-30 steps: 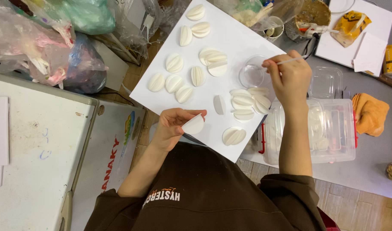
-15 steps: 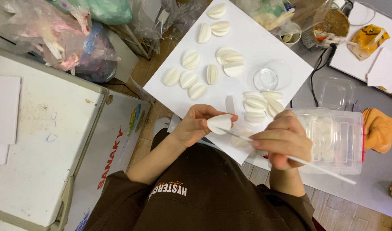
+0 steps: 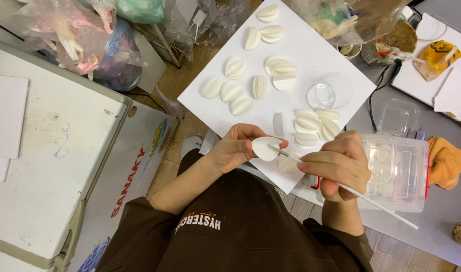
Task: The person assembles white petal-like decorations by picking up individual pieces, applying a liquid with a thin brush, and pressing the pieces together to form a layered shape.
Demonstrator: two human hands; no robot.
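Holding the white oval piece (image 3: 265, 148) in our left hand (image 3: 235, 148), we kept its fingers clamped around the edge so that the flat face was turned toward the tool. Our right hand (image 3: 338, 166) was closed in a pen grip on the thin white stick (image 3: 351, 191), whose tip touched the piece near its right side. The piece sat just above our lap, in front of the near corner of the white board (image 3: 311, 50) (not resting on it).

For a clean result, we judged that the following applied:

1. Keep the left hand steady and turn the piece, not the stick.
2. Apply light strokes; the piece looked thin and might deform.
3. Grip the stick close to the tip for control, as shown.

Finished-looking ribbed white shells (image 3: 231, 91) lay in groups on the board, beside a clear round dish (image 3: 331, 90). A clear plastic box (image 3: 399, 171) with red latches stood on the desk (image 3: 442, 221) just behind the right hand. An orange cloth (image 3: 446, 162) lay beside the box.
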